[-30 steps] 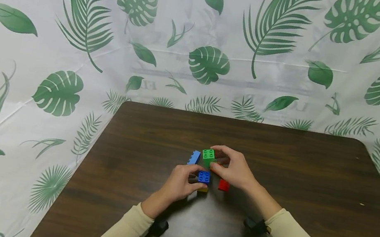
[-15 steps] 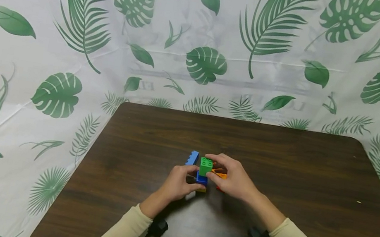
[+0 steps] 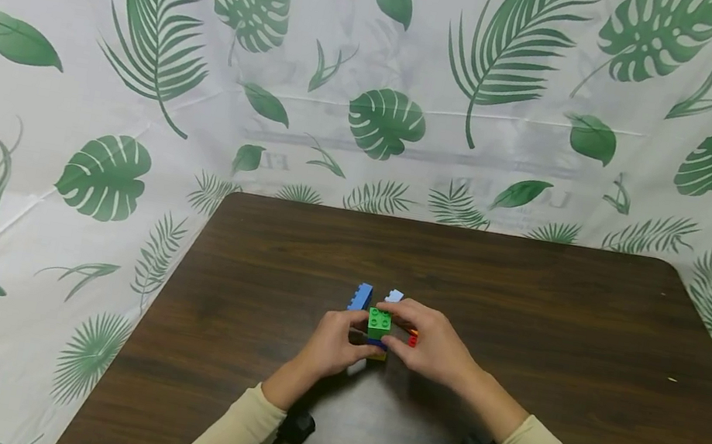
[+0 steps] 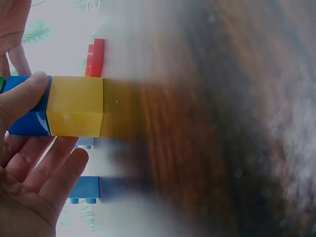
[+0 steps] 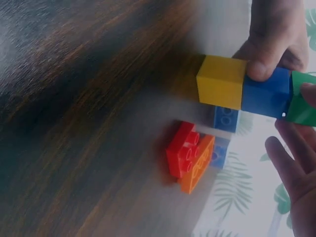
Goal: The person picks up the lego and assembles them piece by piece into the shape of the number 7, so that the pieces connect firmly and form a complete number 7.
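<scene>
A yellow toy brick (image 4: 76, 106) stands on the table with a dark blue brick (image 5: 269, 94) stacked on it. My left hand (image 3: 329, 342) holds the dark blue brick between thumb and fingers, its thumb across one side in the left wrist view. On top is a green brick (image 3: 379, 322), lined up with the stack, and my right hand (image 3: 437, 346) pinches it from the right. In the right wrist view the green brick sits right against the blue one, partly covered by the thumb.
A red brick (image 5: 180, 148) and an orange brick (image 5: 198, 165) lie side by side to the right of the stack, partly behind the right hand in the head view. Behind stand a blue brick (image 3: 360, 297) and a lighter blue brick (image 3: 394, 296). Leaf-printed cloth (image 3: 304, 111) hangs beyond the table (image 3: 530, 282).
My right hand has brought the green brick toward me and down onto the dark blue brick. The lighter blue brick behind has come into view. My left hand keeps its hold.
</scene>
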The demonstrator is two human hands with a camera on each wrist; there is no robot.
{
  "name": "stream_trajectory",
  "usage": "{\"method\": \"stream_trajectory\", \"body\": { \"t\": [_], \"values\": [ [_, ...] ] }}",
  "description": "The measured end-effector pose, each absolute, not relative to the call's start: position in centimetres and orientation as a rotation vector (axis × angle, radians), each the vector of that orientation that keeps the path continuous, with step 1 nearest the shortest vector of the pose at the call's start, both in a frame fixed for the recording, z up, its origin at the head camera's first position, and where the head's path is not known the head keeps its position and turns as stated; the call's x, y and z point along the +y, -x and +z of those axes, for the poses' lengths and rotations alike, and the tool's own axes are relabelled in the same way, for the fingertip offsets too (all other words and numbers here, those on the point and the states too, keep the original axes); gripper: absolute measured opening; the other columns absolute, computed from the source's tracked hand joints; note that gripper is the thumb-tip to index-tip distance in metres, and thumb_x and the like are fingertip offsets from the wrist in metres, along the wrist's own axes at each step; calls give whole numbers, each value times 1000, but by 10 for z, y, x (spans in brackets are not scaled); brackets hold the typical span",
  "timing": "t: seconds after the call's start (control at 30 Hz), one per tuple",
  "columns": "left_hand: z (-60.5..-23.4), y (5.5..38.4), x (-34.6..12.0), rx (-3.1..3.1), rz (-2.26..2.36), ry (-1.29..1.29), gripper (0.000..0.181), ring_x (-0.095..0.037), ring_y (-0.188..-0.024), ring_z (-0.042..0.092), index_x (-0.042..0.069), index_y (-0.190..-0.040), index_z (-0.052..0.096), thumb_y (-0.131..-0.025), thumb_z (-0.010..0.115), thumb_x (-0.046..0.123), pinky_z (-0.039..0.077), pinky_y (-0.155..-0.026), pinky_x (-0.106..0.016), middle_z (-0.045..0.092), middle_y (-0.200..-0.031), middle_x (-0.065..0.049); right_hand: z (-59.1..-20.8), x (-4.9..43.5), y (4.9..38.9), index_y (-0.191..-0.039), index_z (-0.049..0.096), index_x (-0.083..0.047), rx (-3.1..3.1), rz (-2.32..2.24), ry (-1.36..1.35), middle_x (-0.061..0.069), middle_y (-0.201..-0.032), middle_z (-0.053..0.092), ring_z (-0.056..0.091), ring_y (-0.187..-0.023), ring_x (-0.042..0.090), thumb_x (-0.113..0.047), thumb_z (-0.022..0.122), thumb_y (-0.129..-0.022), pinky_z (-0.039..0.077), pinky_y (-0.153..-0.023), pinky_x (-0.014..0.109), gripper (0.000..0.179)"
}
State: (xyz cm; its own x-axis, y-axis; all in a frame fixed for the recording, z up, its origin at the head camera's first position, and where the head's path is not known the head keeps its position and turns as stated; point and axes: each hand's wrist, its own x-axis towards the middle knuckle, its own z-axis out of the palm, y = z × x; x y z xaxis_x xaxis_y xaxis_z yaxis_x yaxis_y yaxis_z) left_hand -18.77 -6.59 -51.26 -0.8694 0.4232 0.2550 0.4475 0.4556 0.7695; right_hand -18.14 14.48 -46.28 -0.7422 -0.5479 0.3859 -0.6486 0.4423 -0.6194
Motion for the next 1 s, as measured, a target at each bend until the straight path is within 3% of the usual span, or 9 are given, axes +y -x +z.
{"method": "stream_trajectory", "body": {
  "t": [0.67,0.87,1.0],
  "values": [
    [-508,184,-67,-2663,-1433,845,39,-11,-95,67,11,-115,66,-81,83,21,54,-83,-24,70,-105,0,-468,146,180,-129,64,-11,-2535,1075,-1072,1,-117,66,66,-101,15,-9,84,-78,55,-87,34,54],
    [-494,185,-71,-2519,-1624,900,48,-14,-106,65,15,-127,61,-84,79,25,54,-89,-36,66,-117,-1,-469,146,181,-131,62,-12,-2535,1051,-1081,1,-119,65,66,-101,15,-7,83,-79,56,-85,33,57],
    [-491,187,-73,-2401,-1660,923,42,-15,-107,65,13,-124,64,-86,77,21,54,-89,-40,67,-118,-3,-470,147,181,-132,62,-12,-2532,1058,-1073,1,-119,66,68,-100,19,-7,83,-78,56,-85,34,58]
  ]
}}
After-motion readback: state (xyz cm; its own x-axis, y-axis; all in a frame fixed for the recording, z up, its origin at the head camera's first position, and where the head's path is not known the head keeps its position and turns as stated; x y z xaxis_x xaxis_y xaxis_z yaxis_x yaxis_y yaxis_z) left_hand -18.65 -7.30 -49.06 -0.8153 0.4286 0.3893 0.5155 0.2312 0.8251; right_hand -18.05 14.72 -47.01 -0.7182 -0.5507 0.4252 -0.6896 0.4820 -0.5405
